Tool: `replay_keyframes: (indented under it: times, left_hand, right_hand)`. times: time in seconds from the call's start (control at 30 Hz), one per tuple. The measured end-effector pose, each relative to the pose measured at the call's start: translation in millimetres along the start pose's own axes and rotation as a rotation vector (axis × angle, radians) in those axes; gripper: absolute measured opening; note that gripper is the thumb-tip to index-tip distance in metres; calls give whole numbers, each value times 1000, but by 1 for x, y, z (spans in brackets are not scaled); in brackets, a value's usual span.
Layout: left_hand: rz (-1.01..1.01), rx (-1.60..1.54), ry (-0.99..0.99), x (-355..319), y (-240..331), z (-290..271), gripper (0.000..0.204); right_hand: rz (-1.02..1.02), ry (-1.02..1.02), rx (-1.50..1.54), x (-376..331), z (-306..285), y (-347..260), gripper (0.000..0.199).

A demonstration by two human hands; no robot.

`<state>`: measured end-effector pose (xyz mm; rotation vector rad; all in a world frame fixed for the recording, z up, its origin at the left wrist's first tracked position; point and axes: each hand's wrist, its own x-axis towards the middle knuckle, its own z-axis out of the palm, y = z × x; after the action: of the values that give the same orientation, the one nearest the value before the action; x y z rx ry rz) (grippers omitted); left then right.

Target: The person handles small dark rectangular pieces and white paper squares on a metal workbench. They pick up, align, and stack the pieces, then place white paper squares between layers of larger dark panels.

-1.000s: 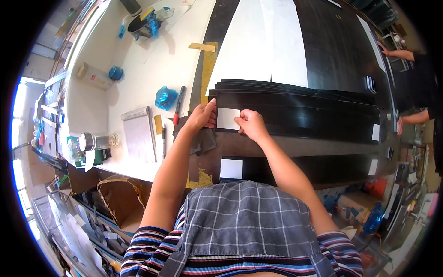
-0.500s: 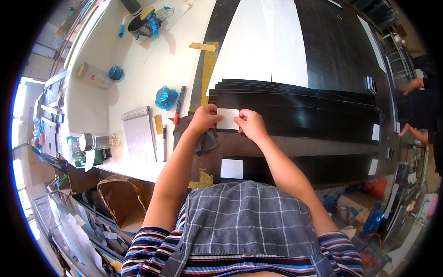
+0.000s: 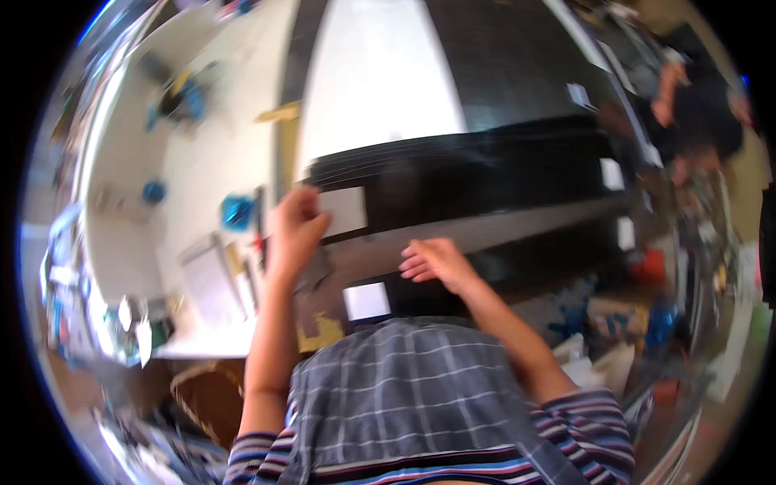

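Note:
A white card (image 3: 344, 212) lies on the left end of a black strip (image 3: 420, 190), the front one of a layered stack. My left hand (image 3: 295, 230) is at the card's left edge, blurred, its thumb apart from the curled fingers; I cannot tell whether it touches the card. Over the brown band of table nearer me hovers my right hand (image 3: 436, 263), open and loosely bent, holding nothing. Close to my apron, a second white card (image 3: 367, 301) sits at the left end of another black strip (image 3: 525, 257).
White cards (image 3: 612, 174) also mark the strips' right ends. A long white sheet (image 3: 380, 73) stretches away behind the stack. On the white table at left are a blue wrapped bundle (image 3: 237, 212) and a grey pad (image 3: 212, 275). Another person (image 3: 699, 105) stands at the far right.
Both hands have let go of the white card, which now lies on the strip. My right hand has drawn back toward me. The whole view has shifted and turned, with blur.

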<state>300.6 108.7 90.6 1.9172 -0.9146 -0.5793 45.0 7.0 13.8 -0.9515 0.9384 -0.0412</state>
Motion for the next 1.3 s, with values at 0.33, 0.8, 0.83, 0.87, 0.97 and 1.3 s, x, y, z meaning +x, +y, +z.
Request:
replay_keyframes:
  times: [0.33, 0.8, 0.83, 0.87, 0.97, 1.3]
  left_hand:
    - [359, -347, 277, -86, 64, -72, 29]
    - [-499, -324, 199, -142, -68, 31, 20]
    - [-472, -333, 214, -148, -71, 38, 21]
    - [-445, -344, 222, -153, -83, 47, 23]
    - [-406, -103, 259, -161, -112, 61, 26]
    - [-346, 457, 317, -165, -84, 86, 32]
  right_hand:
    - [-798, 39, 1459, -1, -160, 2, 36]
    - [-791, 622, 835, -153, -368, 41, 3]
    - [-726, 640, 792, -154, -377, 60, 1]
    - [-665, 664, 745, -155, -389, 79, 2]
    - [-469, 775, 659, -152, -394, 110, 3]
    - [-13, 1070, 44, -158, -383, 98, 18]
